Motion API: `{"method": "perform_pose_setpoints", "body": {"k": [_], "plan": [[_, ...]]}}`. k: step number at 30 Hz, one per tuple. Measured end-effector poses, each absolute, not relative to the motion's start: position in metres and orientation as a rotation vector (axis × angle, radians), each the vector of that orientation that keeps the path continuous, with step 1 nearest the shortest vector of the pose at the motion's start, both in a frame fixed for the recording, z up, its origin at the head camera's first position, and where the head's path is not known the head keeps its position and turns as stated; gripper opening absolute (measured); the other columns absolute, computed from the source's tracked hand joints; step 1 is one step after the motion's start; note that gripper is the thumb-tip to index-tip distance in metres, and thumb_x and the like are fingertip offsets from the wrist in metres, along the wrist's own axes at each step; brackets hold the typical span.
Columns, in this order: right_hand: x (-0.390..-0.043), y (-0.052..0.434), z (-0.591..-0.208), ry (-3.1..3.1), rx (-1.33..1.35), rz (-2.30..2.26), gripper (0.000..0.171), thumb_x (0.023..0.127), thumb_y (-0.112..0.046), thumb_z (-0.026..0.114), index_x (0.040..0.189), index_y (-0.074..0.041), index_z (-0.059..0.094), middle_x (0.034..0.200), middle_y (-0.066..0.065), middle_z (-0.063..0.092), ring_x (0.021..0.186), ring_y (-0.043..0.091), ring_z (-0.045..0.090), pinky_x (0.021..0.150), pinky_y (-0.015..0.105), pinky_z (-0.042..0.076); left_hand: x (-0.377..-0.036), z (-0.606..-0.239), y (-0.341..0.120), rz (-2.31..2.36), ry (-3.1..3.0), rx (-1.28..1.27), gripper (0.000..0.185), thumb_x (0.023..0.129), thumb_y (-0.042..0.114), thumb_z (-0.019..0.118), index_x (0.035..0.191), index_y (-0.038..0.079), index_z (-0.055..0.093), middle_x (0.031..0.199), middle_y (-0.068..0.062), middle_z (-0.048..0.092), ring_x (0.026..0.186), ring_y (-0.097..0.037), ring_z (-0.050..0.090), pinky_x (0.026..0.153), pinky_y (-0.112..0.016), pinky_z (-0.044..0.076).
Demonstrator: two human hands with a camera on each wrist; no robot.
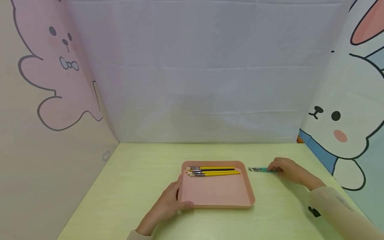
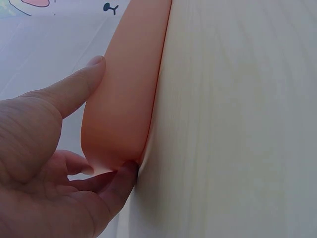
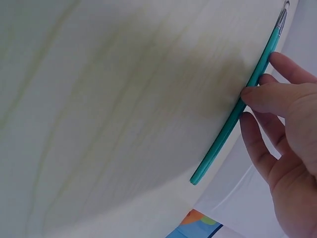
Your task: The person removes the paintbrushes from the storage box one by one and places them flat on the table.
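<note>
My left hand (image 1: 168,201) grips the near left corner of a pink tray (image 1: 216,193). Its thumb lies on the near rim, while the other fingers curl around the left side; in the left wrist view they reach low on the tray's wall (image 2: 129,79). Along the far side inside the tray lie several paintbrushes with yellow handles (image 1: 222,174) and one with a dark handle (image 1: 226,169), bristles to the left. To the right of the tray, my right hand (image 1: 289,170) pinches green paintbrushes (image 1: 260,169) by their handles, close over the table. One green handle (image 3: 220,134) shows clearly between thumb and fingers.
The light wood-grain table (image 1: 135,176) ends at a pale back sheet (image 1: 198,100). Side panels with a cartoon bear (image 1: 60,76) and a cartoon rabbit (image 1: 345,116) flank it. A small dark patch (image 1: 314,211) shows beside the right sleeve.
</note>
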State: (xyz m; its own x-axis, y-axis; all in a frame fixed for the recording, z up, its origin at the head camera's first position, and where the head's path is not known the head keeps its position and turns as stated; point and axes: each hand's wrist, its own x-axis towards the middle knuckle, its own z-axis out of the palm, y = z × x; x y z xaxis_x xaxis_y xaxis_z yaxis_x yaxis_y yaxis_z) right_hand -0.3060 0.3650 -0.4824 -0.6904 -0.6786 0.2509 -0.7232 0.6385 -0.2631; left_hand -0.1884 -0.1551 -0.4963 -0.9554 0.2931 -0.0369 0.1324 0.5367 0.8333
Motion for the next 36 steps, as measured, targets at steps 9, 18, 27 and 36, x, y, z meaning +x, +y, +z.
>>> {"method": "perform_pose_setpoints", "body": {"k": [9, 18, 27, 36], "plan": [[-0.304, 0.363, -0.476, -2.638, 1.164, 0.456, 0.043, 0.078, 0.022, 0.079, 0.102, -0.013, 0.079, 0.094, -0.003, 0.069, 0.081, 0.015, 0.066, 0.069, 0.032, 0.057, -0.189, -0.496, -0.154, 1.396, 2.596, 0.362, 0.119, 0.083, 0.041, 0.092, 0.171, 0.009, 0.018, 0.154, -0.021, 0.047, 0.122, -0.026, 0.055, 0.106, -0.053, 0.045], [-0.299, 0.341, -0.453, -2.721, 1.091, 0.438, 0.036, 0.085, 0.011, 0.081, 0.115, -0.008, 0.076, 0.102, 0.002, 0.07, 0.089, 0.02, 0.068, 0.074, 0.034, 0.058, -0.189, -0.495, -0.154, 1.396, 2.595, 0.356, 0.119, 0.083, 0.04, 0.092, 0.17, 0.009, 0.018, 0.155, -0.022, 0.047, 0.124, -0.027, 0.055, 0.107, -0.054, 0.045], [-0.294, 0.296, -0.427, -2.713, 1.111, 0.472, 0.037, 0.087, 0.003, 0.084, 0.12, -0.011, 0.075, 0.104, -0.004, 0.068, 0.092, 0.019, 0.067, 0.075, 0.033, 0.058, -0.188, -0.497, -0.154, 1.381, 2.596, 0.345, 0.12, 0.083, 0.041, 0.093, 0.171, 0.009, 0.017, 0.156, -0.022, 0.046, 0.124, -0.028, 0.055, 0.108, -0.055, 0.044], [-0.291, 0.25, -0.407, -2.719, 1.205, 0.556, 0.038, 0.089, 0.001, 0.083, 0.125, -0.006, 0.073, 0.109, 0.004, 0.071, 0.096, 0.022, 0.068, 0.076, 0.035, 0.059, -0.188, -0.497, -0.155, 1.366, 2.612, 0.337, 0.12, 0.083, 0.044, 0.092, 0.171, 0.009, 0.018, 0.156, -0.021, 0.047, 0.126, -0.028, 0.054, 0.109, -0.056, 0.044]]}}
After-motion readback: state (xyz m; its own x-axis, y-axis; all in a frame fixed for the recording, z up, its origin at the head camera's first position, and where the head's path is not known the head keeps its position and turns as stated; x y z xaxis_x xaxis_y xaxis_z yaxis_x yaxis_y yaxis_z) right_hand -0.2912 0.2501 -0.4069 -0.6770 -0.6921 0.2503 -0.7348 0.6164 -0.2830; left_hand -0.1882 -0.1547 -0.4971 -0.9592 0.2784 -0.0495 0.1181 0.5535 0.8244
